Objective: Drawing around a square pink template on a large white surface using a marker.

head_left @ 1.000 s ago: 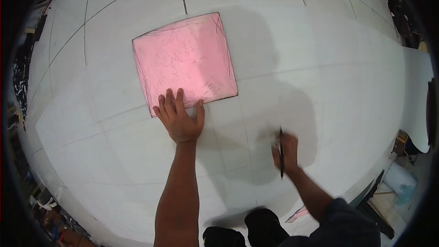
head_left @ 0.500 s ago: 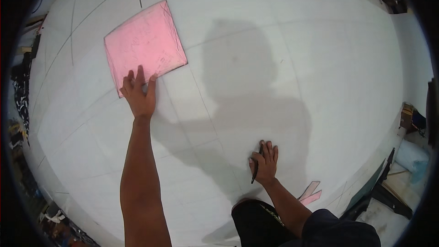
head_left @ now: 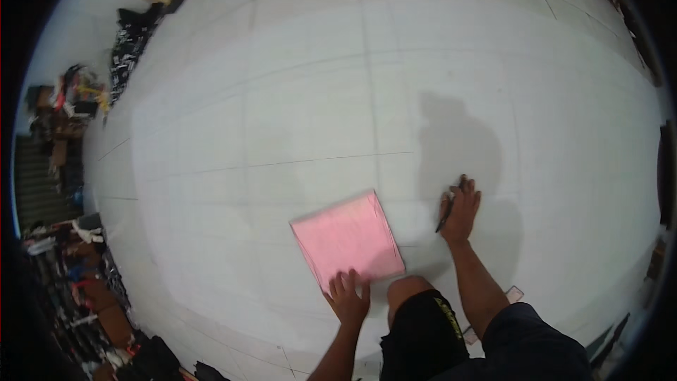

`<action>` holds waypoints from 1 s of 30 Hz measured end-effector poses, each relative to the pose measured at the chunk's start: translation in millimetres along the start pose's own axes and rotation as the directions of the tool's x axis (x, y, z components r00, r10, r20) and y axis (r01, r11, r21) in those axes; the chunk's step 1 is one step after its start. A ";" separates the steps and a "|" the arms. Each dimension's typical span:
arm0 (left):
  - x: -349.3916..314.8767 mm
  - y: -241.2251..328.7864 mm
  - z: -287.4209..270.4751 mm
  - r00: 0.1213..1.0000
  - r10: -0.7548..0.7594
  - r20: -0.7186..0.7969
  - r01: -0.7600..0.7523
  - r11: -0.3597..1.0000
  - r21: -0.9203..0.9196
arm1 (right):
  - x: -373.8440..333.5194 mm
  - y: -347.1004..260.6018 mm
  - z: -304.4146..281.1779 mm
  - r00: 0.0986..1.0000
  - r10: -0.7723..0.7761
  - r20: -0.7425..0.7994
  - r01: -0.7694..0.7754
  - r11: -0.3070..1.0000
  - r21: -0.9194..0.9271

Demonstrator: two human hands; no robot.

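Note:
A pink square sheet [head_left: 348, 237] lies flat on the white tiled floor [head_left: 317, 99]. My left hand [head_left: 349, 298] rests with spread fingers on the sheet's near edge. My right hand [head_left: 460, 208] presses on the floor to the right of the sheet and holds a thin black pen [head_left: 446, 213] along its fingers. My knee in black shorts [head_left: 416, 310] sits between the two arms, just below the sheet's right corner.
Piles of dark cloth and coloured clutter [head_left: 63, 169] line the left edge of the floor. More clutter [head_left: 148, 360] lies at the lower left. A small pinkish scrap [head_left: 513, 295] lies by my right forearm.
The view has swung, so the pink sheet now sits low and centre, close to my knee. My left hand stays on its near edge; my right hand with the pen now rests beside it.

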State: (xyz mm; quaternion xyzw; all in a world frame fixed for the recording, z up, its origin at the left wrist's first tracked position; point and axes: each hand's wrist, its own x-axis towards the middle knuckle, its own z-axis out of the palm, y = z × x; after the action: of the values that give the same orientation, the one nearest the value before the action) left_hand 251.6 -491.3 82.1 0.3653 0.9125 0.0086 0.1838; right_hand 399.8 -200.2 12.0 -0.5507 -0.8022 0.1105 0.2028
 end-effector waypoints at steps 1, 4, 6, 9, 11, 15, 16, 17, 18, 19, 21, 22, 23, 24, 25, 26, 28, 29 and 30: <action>-23.3 -13.4 5.5 0.998 -0.048 0.039 0.050 0.997 -0.059 | 0.0 -3.3 3.2 1.000 -0.004 -0.014 0.004 0.999 -0.035; -79.1 -40.6 24.8 0.996 -0.071 0.053 0.079 0.979 -0.187 | 0.1 -3.4 -0.7 1.000 0.004 -0.010 -0.004 0.998 -0.056; -94.1 -45.1 34.2 0.999 -0.030 0.028 0.037 0.965 -0.260 | 2.1 -2.3 -0.1 0.998 -0.034 -0.043 0.032 0.998 -0.050; -87.1 -36.3 29.7 0.984 -0.102 0.144 0.132 0.967 -0.219 | 7.5 -5.3 -0.3 0.995 -0.066 -0.074 0.062 0.997 -0.053; -92.7 -34.6 31.5 0.979 -0.126 0.159 0.160 0.962 -0.221 | 3.9 -6.1 1.3 0.998 -0.039 -0.052 0.035 0.997 -0.069; -91.8 -35.4 42.5 0.987 -0.132 0.089 0.149 0.964 -0.222 | 5.5 -7.3 5.5 0.991 -0.084 -0.108 0.081 0.996 -0.039; -89.6 -37.8 44.1 0.993 -0.112 0.039 0.117 0.971 -0.210 | 9.1 -10.7 2.7 0.990 -0.088 -0.113 0.083 0.995 -0.051; -86.8 -36.3 44.5 0.992 -0.119 0.029 0.122 0.969 -0.214 | 9.2 -9.1 1.3 0.989 -0.091 -0.120 0.082 0.994 -0.073; -85.1 -32.0 40.8 0.991 -0.121 0.061 0.132 0.966 -0.220 | 6.7 -4.8 0.6 0.987 -0.100 -0.127 0.091 0.993 -0.070; -83.6 -31.3 39.3 0.989 -0.118 0.086 0.135 0.964 -0.228 | 5.9 -2.4 -1.9 0.990 -0.096 -0.106 0.100 0.995 0.032; -85.4 -33.4 41.4 0.992 -0.106 0.069 0.119 0.968 -0.220 | -10.0 -0.6 0.3 0.908 -0.317 -0.275 0.335 0.942 0.018; -83.9 -34.0 41.8 0.993 -0.102 0.066 0.114 0.973 -0.202 | -26.3 -16.1 3.0 0.982 -0.174 -0.066 0.186 0.880 0.438; -85.7 -35.7 43.6 0.992 -0.102 0.073 0.115 0.975 -0.191 | -53.6 -19.1 2.3 0.922 -0.386 -0.009 0.356 0.841 0.408; -88.4 -36.6 45.9 0.995 -0.071 0.072 0.085 0.975 -0.205 | -86.2 -39.6 5.7 0.916 -0.400 -0.025 0.317 0.684 0.657; -89.1 -36.3 47.3 0.998 -0.052 0.032 0.058 0.973 -0.223 | -115.2 -42.7 17.9 0.755 -0.639 -0.147 0.606 0.594 0.530; -91.7 -48.0 50.2 0.998 -0.057 -0.004 0.054 0.972 -0.227 | -159.4 -64.4 15.1 0.712 -0.685 0.157 0.558 0.687 0.466; -98.5 -55.3 50.8 0.998 -0.015 -0.069 -0.006 0.955 -0.297 | -202.9 -86.7 -17.2 0.569 -0.739 0.362 0.636 0.674 0.377; -99.9 -65.0 55.8 0.975 0.051 -0.217 -0.132 0.916 -0.379 | -214.8 -81.7 -25.9 0.591 -0.731 0.341 0.651 0.682 0.333; -94.2 -90.6 65.5 0.945 0.076 -0.319 -0.198 0.907 -0.371 | -218.6 -82.3 -27.5 0.623 -0.707 0.335 0.641 0.707 0.298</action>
State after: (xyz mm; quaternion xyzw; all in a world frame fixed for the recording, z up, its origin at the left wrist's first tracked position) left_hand 276.6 -628.6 38.4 0.3786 0.8805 0.2618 0.1138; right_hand 411.2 -434.7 25.0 -0.1540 -0.9628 0.2030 0.0900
